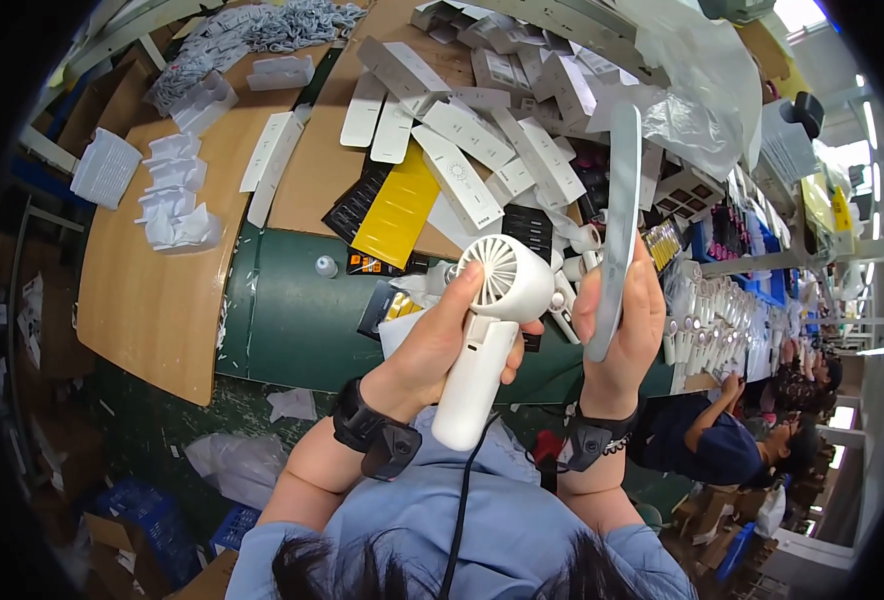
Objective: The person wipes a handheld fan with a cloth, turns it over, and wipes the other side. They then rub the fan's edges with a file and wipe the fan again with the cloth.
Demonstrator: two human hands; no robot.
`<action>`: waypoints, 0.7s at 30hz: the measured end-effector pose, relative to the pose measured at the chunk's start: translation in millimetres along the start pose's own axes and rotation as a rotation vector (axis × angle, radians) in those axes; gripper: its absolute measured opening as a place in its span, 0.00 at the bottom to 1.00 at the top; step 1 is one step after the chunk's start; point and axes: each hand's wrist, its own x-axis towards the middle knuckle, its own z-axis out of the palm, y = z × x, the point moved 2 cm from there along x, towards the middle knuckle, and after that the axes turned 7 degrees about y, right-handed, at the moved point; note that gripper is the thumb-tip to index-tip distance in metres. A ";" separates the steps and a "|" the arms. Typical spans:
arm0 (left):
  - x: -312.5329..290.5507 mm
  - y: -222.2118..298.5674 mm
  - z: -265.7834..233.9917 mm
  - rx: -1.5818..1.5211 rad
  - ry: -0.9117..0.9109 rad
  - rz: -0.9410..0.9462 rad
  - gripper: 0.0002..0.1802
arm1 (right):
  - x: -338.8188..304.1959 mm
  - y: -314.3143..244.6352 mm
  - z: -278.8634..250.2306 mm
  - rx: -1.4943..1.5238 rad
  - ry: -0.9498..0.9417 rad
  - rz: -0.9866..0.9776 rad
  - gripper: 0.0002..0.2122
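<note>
A white handheld fan (477, 385) with a round slatted head is in my left hand (432, 350). My thumb presses on the fan's head and the fingers wrap behind its handle, which points down toward me. To the right, my right hand (627, 325) grips a long, flat grey strip (617, 220) with rounded ends, held upright between thumb and fingers. Its exact kind I cannot make out. The two hands are apart, over the near edge of the green table (292, 300). More white handheld fans (565, 300) lie behind and between the hands.
White cartons (462, 180) are heaped at the back. A yellow sheet (397, 210) and black packets lie before them, near a small bottle (326, 266). Folded white trays (177, 210) rest on a wooden board at left. Grey cords (282, 25) pile behind. Co-workers (712, 440) sit right.
</note>
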 end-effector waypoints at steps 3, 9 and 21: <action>-2.1 -3.3 -0.4 -0.025 -0.012 0.001 0.32 | -5.7 4.9 -7.7 0.078 -0.012 0.055 0.22; -5.2 -4.6 -4.9 -0.057 -0.044 -0.005 0.33 | -18.2 37.3 -32.6 0.059 0.014 0.185 0.21; -32.2 10.7 -91.0 -0.030 0.402 0.218 0.30 | -100.6 189.1 -83.5 -0.796 -0.692 0.031 0.17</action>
